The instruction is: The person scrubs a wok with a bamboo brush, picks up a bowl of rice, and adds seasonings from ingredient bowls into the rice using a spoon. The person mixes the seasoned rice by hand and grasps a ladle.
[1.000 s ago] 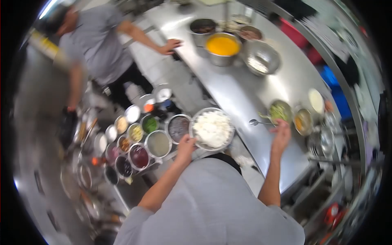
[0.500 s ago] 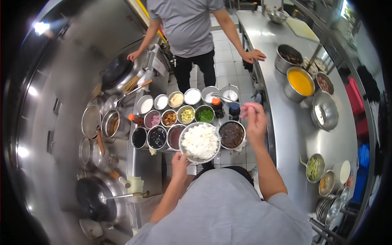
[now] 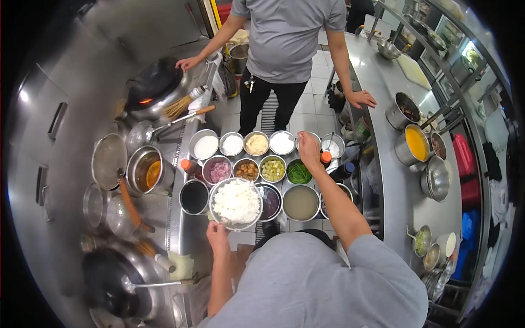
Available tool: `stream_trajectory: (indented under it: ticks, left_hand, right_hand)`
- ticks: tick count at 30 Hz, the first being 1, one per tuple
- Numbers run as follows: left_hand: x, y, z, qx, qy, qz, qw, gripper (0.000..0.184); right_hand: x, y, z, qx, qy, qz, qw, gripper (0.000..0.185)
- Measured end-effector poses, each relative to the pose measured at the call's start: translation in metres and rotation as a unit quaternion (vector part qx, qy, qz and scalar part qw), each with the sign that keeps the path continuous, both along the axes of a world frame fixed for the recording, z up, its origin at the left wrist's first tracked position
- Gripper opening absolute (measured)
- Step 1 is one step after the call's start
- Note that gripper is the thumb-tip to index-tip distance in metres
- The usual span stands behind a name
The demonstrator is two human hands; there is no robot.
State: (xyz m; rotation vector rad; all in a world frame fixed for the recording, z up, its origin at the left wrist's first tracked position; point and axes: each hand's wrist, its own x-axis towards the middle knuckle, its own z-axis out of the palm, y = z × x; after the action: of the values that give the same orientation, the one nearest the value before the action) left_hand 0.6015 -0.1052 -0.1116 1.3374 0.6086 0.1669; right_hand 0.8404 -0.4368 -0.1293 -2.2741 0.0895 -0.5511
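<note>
My left hand point(image 3: 217, 232) grips the near rim of a metal bowl of white rice point(image 3: 236, 202), held over the front row of containers. My right hand point(image 3: 309, 146) is closed over a container in the back row; whatever its fingers hold is hidden. Close by are a container of chopped greens point(image 3: 299, 172), a bottle with an orange cap point(image 3: 325, 158) and a container of white powder point(image 3: 282, 142). In front of the greens stands a container of cloudy liquid point(image 3: 301, 203). Dark liquid point(image 3: 194, 197) fills the one left of the bowl.
A person in a grey shirt point(image 3: 287, 41) stands opposite, one hand near a wok point(image 3: 155, 85), the other on the right counter point(image 3: 377, 136). Ladles and a strainer point(image 3: 141, 136) lie at the left. Pots, including one of yellow liquid point(image 3: 416, 144), line the right counter.
The view has swung from the right counter to the containers. My left hand has carried the rice bowl left. My right hand, which held a spoon up, has moved forward over the back row.
</note>
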Motion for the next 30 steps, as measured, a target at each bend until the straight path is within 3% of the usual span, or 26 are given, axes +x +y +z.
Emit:
stream_trajectory:
  ticks: [2,4,7,10,15,18,20,23,27,30]
  left_hand:
    - [0.010,0.019,-0.013,-0.006,0.014,-0.011,1.000,0.020]
    - [0.022,0.032,-0.023,0.000,0.026,-0.017,1.000,0.015]
    - [0.039,0.038,-0.028,-0.032,0.024,-0.015,0.999,0.015]
    - [0.050,0.035,-0.032,-0.029,0.021,-0.016,0.999,0.015]
    - [0.068,0.032,-0.041,-0.038,0.029,-0.027,0.998,0.018]
    - [0.077,0.030,-0.035,-0.056,0.035,-0.029,0.997,0.019]
    - [0.081,0.029,-0.028,-0.061,0.031,-0.030,0.997,0.019]
    - [0.087,0.031,-0.026,-0.059,0.021,-0.036,0.997,0.019]
    - [0.088,0.040,-0.022,-0.013,0.029,-0.039,0.999,0.018]
    - [0.088,0.041,-0.015,-0.047,0.022,-0.008,0.999,0.016]
  right_hand:
    - [0.000,0.006,-0.005,0.015,0.035,-0.011,0.999,0.021]
    - [0.005,0.013,0.003,0.113,0.016,-0.056,0.992,0.020]
    - [0.005,0.020,0.017,0.017,-0.086,-0.046,0.995,0.022]
    - [0.008,0.017,0.012,-0.056,-0.040,-0.004,0.998,0.018]
    - [0.003,0.017,0.018,-0.047,-0.037,-0.030,0.998,0.018]
    - [0.011,0.023,0.025,-0.009,-0.031,-0.036,0.999,0.019]
    - [0.019,0.039,0.033,0.147,0.059,-0.005,0.987,0.020]
    - [0.038,0.061,0.005,0.098,0.026,0.093,0.990,0.021]
    - [0.044,0.078,0.002,0.057,-0.027,0.101,0.993,0.021]
    - [0.044,0.082,-0.005,0.058,-0.006,0.111,0.992,0.020]
